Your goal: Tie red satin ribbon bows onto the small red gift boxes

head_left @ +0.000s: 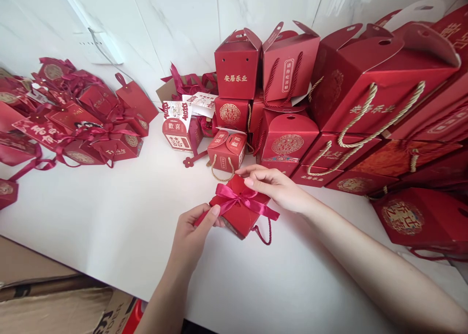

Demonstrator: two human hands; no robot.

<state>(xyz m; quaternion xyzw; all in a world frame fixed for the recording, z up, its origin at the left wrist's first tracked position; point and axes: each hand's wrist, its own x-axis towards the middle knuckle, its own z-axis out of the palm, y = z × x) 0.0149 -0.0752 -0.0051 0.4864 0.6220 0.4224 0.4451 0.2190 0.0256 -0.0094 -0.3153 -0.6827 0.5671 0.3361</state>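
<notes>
A small red gift box with a magenta ribbon bow across its top is between my hands, over the white table. My left hand grips its left corner, thumb on top near a ribbon end. At the far right corner, my right hand holds the box with thumb and fingers. A dark red cord loop hangs from the box's near right side. Just behind stands a small red box with a gold cord. The undersides of the fingers are partly hidden.
Red boxes with rope handles are stacked along the wall at the right. A heap of ribboned red boxes lies at the left. An open carton of ribbons stands at the back. Below the table's front edge are cardboard boxes.
</notes>
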